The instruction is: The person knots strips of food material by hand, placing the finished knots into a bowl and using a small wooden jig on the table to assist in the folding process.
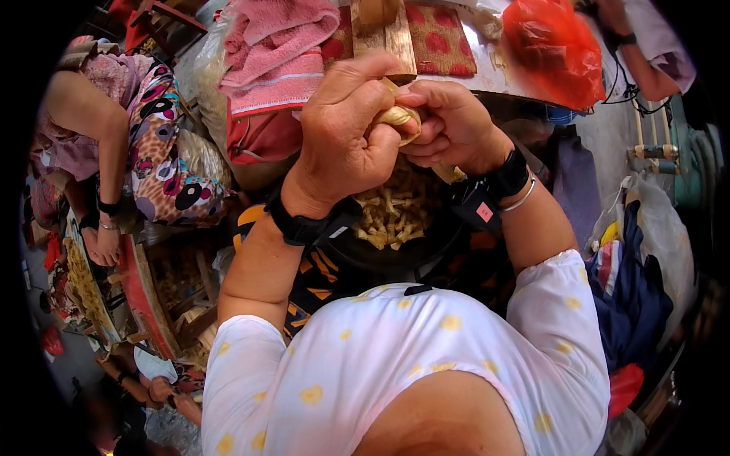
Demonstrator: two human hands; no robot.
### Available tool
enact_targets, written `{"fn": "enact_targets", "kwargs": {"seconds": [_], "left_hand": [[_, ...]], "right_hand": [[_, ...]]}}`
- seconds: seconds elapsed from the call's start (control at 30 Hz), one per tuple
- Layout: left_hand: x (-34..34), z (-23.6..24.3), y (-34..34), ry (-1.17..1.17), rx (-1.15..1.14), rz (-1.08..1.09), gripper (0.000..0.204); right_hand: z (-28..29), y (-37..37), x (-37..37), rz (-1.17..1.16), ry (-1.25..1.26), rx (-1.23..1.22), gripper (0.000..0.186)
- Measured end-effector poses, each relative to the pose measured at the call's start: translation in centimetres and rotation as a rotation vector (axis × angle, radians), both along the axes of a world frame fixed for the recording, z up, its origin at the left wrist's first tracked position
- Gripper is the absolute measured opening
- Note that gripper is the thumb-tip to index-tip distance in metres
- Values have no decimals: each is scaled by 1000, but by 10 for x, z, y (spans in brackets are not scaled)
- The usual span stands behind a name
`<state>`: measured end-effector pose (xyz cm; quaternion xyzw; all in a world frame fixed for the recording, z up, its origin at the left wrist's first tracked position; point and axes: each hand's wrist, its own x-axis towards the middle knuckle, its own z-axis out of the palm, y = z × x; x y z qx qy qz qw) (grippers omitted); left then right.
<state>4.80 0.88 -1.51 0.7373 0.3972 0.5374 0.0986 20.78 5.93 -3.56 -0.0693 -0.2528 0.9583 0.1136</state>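
My left hand [346, 133] and my right hand [449, 125] meet at the top centre, both closed on a pale yellow folded strip [397, 118] that curls around the fingers. A short tail of it hangs below my right hand. Beneath them a dark round bowl [346, 251] holds several pale knotted pieces [391, 220]. Just beyond my fingers is a narrow wooden block [395, 38], with a red-and-brown patterned cushion [441, 42] beside it.
Pink towels [270, 53] and a red plastic bag [551, 53] lie on the worktop. Other people's arms [106, 167] show at left, lower left and upper right [646, 68], beside wooden frames [137, 281]. Dark blue cloth [623, 296] and clear bags are at right.
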Motion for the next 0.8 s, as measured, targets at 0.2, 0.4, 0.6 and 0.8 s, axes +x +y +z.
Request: {"fn": "enact_targets", "kwargs": {"seconds": [0.2, 0.4, 0.6, 0.8], "left_hand": [[-8, -8, -5, -69, -137, 61, 6], [-12, -3, -7, -263, -544, 18, 5], [-5, 5, -7, -109, -360, 79, 3], [-14, 1, -2, 102, -142, 130, 9]], "right_hand": [[23, -14, -6, -365, -416, 607, 10], [3, -16, -6, -711, -361, 1115, 16], [-7, -1, 8, -155, -17, 209, 21], [-5, -7, 1, -280, 31, 214, 17]]}}
